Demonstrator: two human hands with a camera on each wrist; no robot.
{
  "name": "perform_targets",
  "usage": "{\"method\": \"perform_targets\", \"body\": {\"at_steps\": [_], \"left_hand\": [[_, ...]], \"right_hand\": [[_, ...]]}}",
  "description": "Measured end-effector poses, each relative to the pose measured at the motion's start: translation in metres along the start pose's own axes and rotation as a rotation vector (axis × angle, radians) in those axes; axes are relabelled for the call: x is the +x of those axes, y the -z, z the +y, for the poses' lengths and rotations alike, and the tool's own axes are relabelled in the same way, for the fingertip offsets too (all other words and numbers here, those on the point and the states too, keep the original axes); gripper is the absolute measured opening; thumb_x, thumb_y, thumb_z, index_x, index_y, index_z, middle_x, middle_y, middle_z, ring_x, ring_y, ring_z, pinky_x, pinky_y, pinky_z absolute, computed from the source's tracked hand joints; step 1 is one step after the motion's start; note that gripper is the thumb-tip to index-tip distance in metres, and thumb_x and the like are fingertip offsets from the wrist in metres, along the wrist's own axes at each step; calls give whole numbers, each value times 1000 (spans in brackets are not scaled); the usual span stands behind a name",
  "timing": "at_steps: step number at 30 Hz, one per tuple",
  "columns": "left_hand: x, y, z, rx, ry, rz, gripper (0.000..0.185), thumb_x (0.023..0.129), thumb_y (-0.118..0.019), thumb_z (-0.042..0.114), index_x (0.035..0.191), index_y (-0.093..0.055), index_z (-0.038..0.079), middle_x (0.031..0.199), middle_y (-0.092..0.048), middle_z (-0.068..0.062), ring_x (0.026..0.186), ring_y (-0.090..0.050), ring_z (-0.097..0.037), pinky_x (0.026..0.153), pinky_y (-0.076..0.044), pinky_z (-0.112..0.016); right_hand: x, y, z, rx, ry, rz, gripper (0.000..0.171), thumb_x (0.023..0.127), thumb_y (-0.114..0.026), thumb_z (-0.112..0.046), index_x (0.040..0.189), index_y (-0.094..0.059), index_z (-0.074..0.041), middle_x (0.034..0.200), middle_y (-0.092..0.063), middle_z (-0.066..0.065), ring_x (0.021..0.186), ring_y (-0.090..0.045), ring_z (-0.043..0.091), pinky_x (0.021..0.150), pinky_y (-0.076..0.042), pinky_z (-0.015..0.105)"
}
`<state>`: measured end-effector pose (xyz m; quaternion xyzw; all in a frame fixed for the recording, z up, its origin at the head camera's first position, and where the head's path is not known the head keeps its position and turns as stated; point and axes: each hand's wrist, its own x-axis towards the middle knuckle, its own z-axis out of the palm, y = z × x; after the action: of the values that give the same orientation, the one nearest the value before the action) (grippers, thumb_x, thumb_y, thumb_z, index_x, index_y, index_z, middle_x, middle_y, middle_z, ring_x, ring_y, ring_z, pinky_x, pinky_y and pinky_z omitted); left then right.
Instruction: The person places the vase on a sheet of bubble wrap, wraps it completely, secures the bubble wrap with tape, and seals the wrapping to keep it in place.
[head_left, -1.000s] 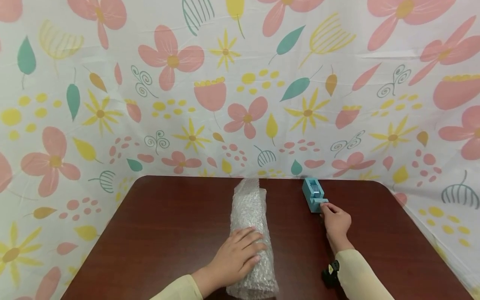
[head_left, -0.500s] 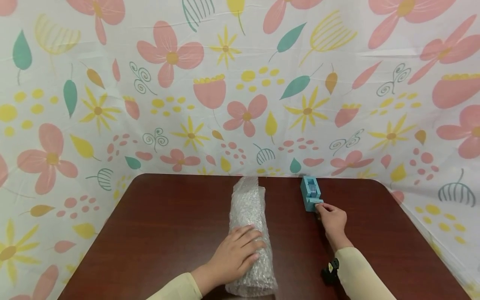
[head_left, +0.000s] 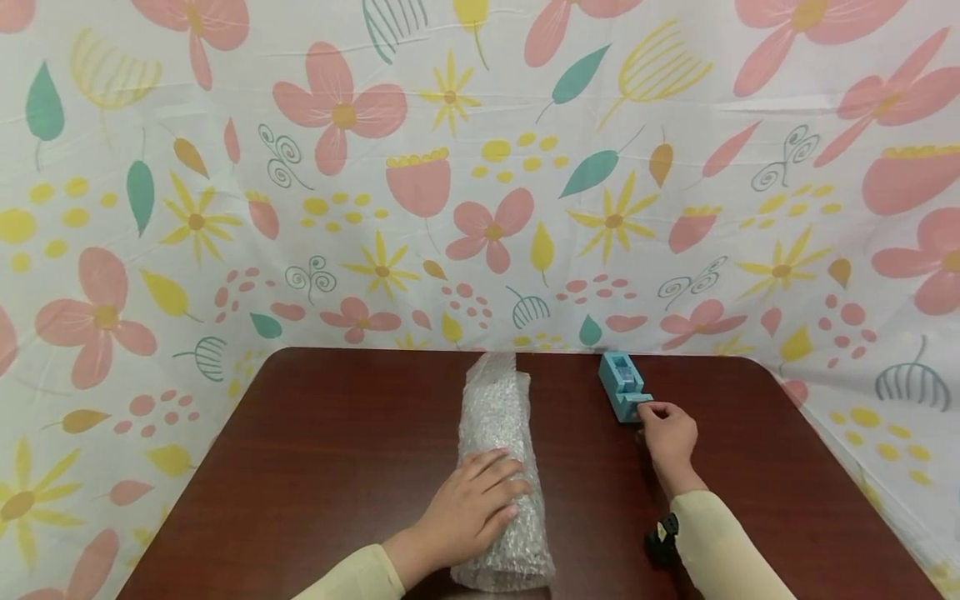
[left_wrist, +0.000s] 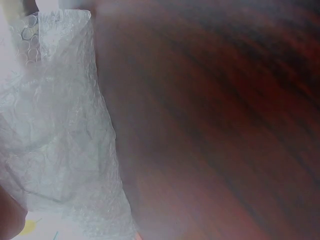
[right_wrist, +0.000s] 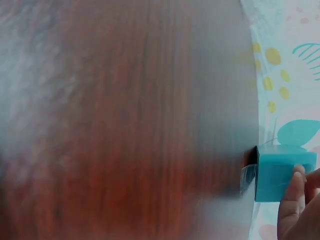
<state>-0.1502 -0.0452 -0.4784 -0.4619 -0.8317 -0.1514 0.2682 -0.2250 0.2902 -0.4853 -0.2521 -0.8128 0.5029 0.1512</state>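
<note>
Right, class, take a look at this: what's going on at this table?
A person sits at a dark wooden table backed by a flowered cloth. The left hand rests flat on a roll of bubble wrap lying in the middle. The right hand has its fingertips at the near end of a blue tape dispenser standing toward the far right. Whether any tape is pulled out cannot be told.

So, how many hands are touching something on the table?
2. The left hand rests on the bubble wrap roll; the right hand touches the tape dispenser.
</note>
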Motion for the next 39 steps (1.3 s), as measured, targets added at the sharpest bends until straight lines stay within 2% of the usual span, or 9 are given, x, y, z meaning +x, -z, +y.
{"method": "perform_targets", "body": {"at_steps": [6,11,15,18,22,29,31,36,39], "left_hand": [[-1,0,0,-2,5,-5,33,112,-34,35,125,-64,27,136,-63,4,136,-56,-22,110,-49,-39],[-2,0,0,2,1,3,27,110,-42,33,125,-64,27,136,-64,3,135,-56,-23,108,-50,-40],[-2,0,0,8,5,4,29,111,-39,34,124,-64,27,136,-64,4,135,-56,-22,108,-51,-40],[-1,0,0,5,14,-6,34,112,-33,37,125,-64,28,137,-63,5,136,-56,-22,109,-50,-40],[0,0,1,0,15,-4,33,112,-34,36,125,-64,28,137,-63,4,136,-56,-22,109,-50,-40],[-4,1,2,-18,32,-11,28,111,-41,34,126,-64,27,138,-63,4,136,-56,-23,108,-51,-42],[-4,0,2,-13,32,-7,29,111,-40,34,125,-64,28,137,-64,4,136,-56,-22,108,-51,-42],[-3,1,2,-18,29,-9,31,112,-37,35,126,-63,28,138,-63,5,137,-55,-21,109,-50,-40],[-1,2,1,-25,28,-14,30,111,-38,35,128,-63,28,139,-62,5,138,-55,-22,110,-50,-40]], "right_hand": [[4,0,7,41,-21,-88,28,100,-60,-15,114,-65,8,77,-71,1,63,-64,1,61,-55,19],[6,3,8,93,-63,-122,28,100,-61,-12,115,-64,11,84,-64,-1,61,-62,-2,63,-56,17],[6,5,9,171,-108,-157,30,101,-62,-13,120,-63,10,86,-61,-4,63,-63,-2,65,-58,17],[5,5,12,257,-153,-163,32,101,-64,-15,123,-63,7,83,-61,-10,66,-64,-1,68,-59,18],[2,5,15,296,-164,-148,37,99,-68,-17,128,-65,5,79,-61,-17,67,-65,-1,68,-60,18],[-1,1,17,266,-118,-130,34,97,-70,-20,122,-71,3,77,-62,-19,67,-65,1,66,-59,18],[-1,-1,17,214,-91,-106,33,98,-70,-20,120,-71,4,83,-64,-14,69,-65,1,66,-57,17],[-3,-5,13,43,-2,-6,30,98,-69,-20,114,-73,6,98,-71,11,68,-58,1,60,-49,18],[-2,-7,8,42,14,6,28,99,-67,-19,113,-73,5,93,-74,9,64,-58,3,59,-49,20]]}}
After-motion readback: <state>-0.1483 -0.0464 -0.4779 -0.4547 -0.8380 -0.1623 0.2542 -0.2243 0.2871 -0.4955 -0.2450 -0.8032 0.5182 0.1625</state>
